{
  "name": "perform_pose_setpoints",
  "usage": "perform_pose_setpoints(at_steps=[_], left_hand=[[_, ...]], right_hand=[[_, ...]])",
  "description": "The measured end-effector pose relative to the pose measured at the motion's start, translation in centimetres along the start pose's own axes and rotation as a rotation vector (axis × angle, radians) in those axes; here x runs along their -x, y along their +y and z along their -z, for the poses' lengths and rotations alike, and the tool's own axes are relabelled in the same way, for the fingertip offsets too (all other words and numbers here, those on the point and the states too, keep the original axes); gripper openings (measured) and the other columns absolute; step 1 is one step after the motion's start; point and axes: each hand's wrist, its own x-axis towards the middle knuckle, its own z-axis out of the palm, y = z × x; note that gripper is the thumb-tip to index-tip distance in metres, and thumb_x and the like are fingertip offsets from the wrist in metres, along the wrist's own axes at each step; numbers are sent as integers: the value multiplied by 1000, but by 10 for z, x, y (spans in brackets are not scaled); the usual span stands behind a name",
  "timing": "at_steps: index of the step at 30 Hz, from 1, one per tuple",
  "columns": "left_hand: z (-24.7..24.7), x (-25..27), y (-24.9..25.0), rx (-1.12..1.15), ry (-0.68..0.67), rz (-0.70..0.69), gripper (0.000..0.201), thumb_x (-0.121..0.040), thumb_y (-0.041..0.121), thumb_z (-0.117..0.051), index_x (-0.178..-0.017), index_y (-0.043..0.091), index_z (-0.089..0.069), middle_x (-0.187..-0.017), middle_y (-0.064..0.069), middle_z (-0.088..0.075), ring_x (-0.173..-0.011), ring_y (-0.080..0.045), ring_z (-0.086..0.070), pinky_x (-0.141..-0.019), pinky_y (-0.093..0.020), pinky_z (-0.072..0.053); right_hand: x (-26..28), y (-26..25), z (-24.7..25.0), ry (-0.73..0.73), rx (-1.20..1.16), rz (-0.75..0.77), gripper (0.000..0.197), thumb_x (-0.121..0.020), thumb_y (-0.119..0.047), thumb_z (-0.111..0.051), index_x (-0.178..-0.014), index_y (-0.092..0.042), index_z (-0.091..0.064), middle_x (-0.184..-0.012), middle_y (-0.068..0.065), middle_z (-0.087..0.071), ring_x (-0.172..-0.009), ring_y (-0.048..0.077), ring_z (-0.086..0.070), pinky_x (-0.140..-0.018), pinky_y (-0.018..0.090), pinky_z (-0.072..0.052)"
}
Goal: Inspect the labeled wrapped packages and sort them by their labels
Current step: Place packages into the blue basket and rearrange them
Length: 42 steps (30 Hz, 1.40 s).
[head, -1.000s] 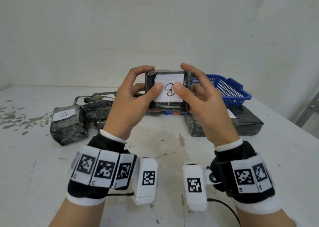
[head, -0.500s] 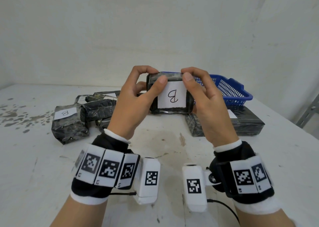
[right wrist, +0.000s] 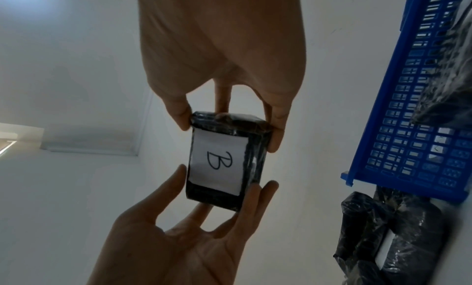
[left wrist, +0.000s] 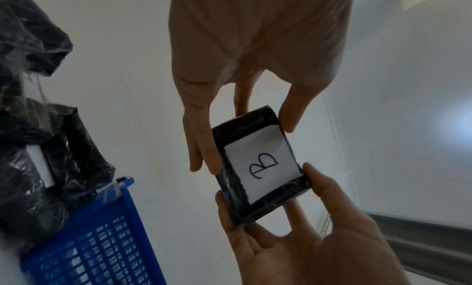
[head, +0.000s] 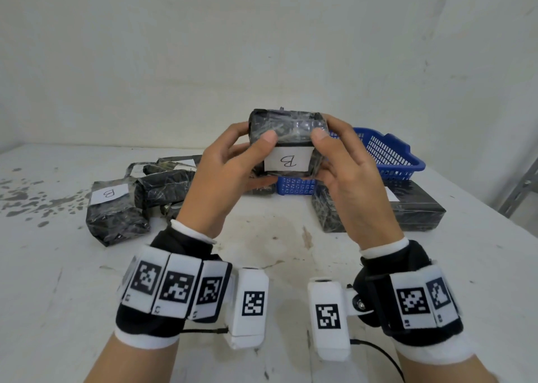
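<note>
- Step in hand: label inspection. The held package (head: 286, 138) is lifted clear of the desk (head: 262, 243), between both hands, with its white label (head: 286, 161) marked "B" facing the person
- Left hand (head: 224, 179): grasping the package's left end, thumb on the front edge, fingers behind
- Right hand (head: 352, 179): grasping the right end in the same manner
- Next move, as judged: the letter is legible, so the package must go to the B group. A package labelled B (head: 116, 208) lies beyond and to the left of the left hand, the likely destination
- Count: one package in hand; one long package (head: 407, 211) just beyond the right hand; one blue basket (head: 390, 152) behind that hand, holding at least one wrapped item per the right wrist view
- The left pile's total cannot be counted; its bundles overlap
</note>
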Motion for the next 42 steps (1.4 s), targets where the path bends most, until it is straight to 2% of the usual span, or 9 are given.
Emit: perform_pose_setpoints(at_steps=[4,13,18,21,23,26,30,34,42], left_hand=[[2,0,1,36,-4,15,7,-94,25,-59,-96,18,-60,-87,-3,-74,-91,-24,-71,-84,-42,-59],[0,0,1,73,11,1,17,-91,24,-62,-96,11,-53,-85,-6,-72,-88,-24,-69,-86,-43,-58],[0,1,2,73,11,-13,14,-91,24,-62,-90,14,-53,-86,-4,-73,-88,-22,-70,-87,-42,-58],[0,1,1,75,9,-22,18,-88,21,-68,-98,11,-56,-97,-9,-70,-91,-23,-69,-87,-43,-57],[1,0,1,65,13,-47,29,-80,24,-69,-105,13,-59,-105,-8,-68,-92,-22,-69,-87,-42,-57],[-1,1,0,59,7,-53,56,-73,29,-75,-124,18,-55,-124,-5,-63,-104,-22,-68,-91,-42,-55],[-4,2,1,53,-26,28,62,-81,32,-75,-136,16,-49,-120,-12,-67,-103,-24,-69,-87,-43,-58],[0,1,2,31,5,-20,55,-85,14,-73,-134,20,-50,-120,-13,-65,-99,-25,-70,-81,-48,-59],[-2,3,1,0,4,-44,48,-82,20,-69,-125,26,-50,-103,-20,-72,-96,-37,-69,-92,-54,-53]], right_hand=[[0,-1,1,-15,4,-17,26,-94,-26,-62,-120,-21,-63,-101,-3,-75,-98,14,-72,-94,37,-56],[1,0,-4,-32,112,6,36,-82,-45,-70,-110,-22,-68,-115,16,-70,-111,34,-66,-101,58,-49],[2,2,-3,-78,166,21,38,-84,-43,-71,-114,-21,-65,-113,10,-73,-107,31,-69,-102,53,-51],[4,1,-3,-95,212,16,32,-84,-45,-69,-111,-27,-64,-114,6,-71,-99,35,-68,-92,50,-56],[4,0,-3,-100,225,-11,31,-83,-46,-65,-110,-30,-64,-113,2,-70,-87,30,-71,-72,41,-60],[3,0,0,-108,154,-36,29,-83,-34,-68,-110,-25,-64,-111,6,-70,-76,19,-70,-57,29,-51],[3,-1,3,-102,23,15,45,-90,-2,-68,-130,-18,-55,-112,-5,-69,-97,14,-70,-83,28,-56],[4,3,-3,-110,47,8,64,-89,-24,-73,-145,-35,-42,-137,2,-61,-124,20,-62,-105,43,-50],[4,-2,1,-100,56,-6,51,-94,-6,-66,-139,-26,-51,-120,9,-71,-109,21,-70,-94,35,-57]])
